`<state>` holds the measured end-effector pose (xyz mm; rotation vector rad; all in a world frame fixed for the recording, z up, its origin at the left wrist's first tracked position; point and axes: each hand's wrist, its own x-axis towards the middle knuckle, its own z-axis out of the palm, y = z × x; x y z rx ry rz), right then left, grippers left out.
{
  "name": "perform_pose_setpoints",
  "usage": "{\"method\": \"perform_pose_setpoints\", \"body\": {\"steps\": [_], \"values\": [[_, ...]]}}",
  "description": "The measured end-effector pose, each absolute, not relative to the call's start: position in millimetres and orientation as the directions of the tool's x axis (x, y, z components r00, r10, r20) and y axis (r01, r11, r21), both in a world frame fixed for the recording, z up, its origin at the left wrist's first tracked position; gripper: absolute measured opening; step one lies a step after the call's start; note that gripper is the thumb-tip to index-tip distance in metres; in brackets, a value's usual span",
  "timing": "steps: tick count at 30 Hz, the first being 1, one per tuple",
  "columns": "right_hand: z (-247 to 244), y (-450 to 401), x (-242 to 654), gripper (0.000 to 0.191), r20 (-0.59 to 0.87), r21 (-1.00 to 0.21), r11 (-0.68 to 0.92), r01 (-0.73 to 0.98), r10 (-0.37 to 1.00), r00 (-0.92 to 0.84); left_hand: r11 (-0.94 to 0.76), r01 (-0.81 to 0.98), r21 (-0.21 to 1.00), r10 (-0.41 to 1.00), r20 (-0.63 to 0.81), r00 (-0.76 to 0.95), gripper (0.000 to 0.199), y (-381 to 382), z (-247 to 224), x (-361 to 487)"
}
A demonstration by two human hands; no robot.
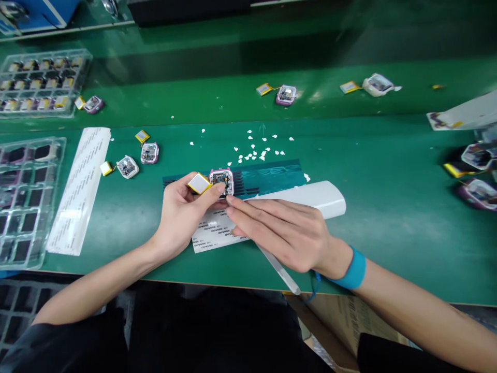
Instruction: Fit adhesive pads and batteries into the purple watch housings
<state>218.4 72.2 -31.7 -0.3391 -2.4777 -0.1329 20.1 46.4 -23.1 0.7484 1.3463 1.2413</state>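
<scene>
clear tray [79, 57] of boards [37, 83]

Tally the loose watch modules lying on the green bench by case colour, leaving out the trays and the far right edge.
Purple case: 4, one in the left hand beside the right hand, others at
White case: 2, at and
Total: 6

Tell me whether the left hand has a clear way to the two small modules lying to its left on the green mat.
Probably not at once: the left hand is holding a pink module. The mat toward the two modules looks bare.
</scene>
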Motion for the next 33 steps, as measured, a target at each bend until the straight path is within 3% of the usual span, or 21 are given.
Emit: {"method": "perform_pose_setpoints", "body": {"steps": [3, 7, 12, 24, 29, 33], "values": [[-29.5, 70.5, 218.7, 0.028, 0.608, -0.058, 0.962, 0.268, 0.247, -0.755, 0.213, -0.189, 0.959, 0.942, -0.252, -0.222, 0.02, 46.0, -24.6, 20.4], [-23.4, 67.3, 222.5, 0.032, 0.598, -0.186, 0.947, 0.263, 0.322, -0.734, 0.189, -0.171, 0.967, 0.945, -0.227, -0.235, 0.029, 45.5, -21.8, 19.7], [-25.5, 68.5, 221.2, 0.028, 0.631, -0.107, 0.941, 0.32, 0.313, -0.71, 0.159, -0.169, 0.973, 0.956, -0.194, -0.218, 0.027, 45.1, -19.0, 17.2], [-28.5, 79.7, 223.5, 0.033, 0.619, -0.212, 0.938, 0.273, 0.345, -0.706, 0.185, -0.265, 0.946, 0.952, -0.24, -0.193, 0.032, 50.1, -20.0, 13.2], [-22.8, 82.5, 224.7, 0.028, 0.658, -0.107, 0.947, 0.303, 0.296, -0.693, 0.16, -0.255, 0.954, 0.96, -0.21, -0.184, 0.033, 51.9, -15.9, 6.6], [-20.5, 83.7, 224.2, 0.019, 0.683, -0.001, 0.949, 0.316, 0.232, -0.692, 0.11, -0.125, 0.986, 0.962, -0.137, -0.235, 0.043, 76.2, -25.0, -2.4]]}}
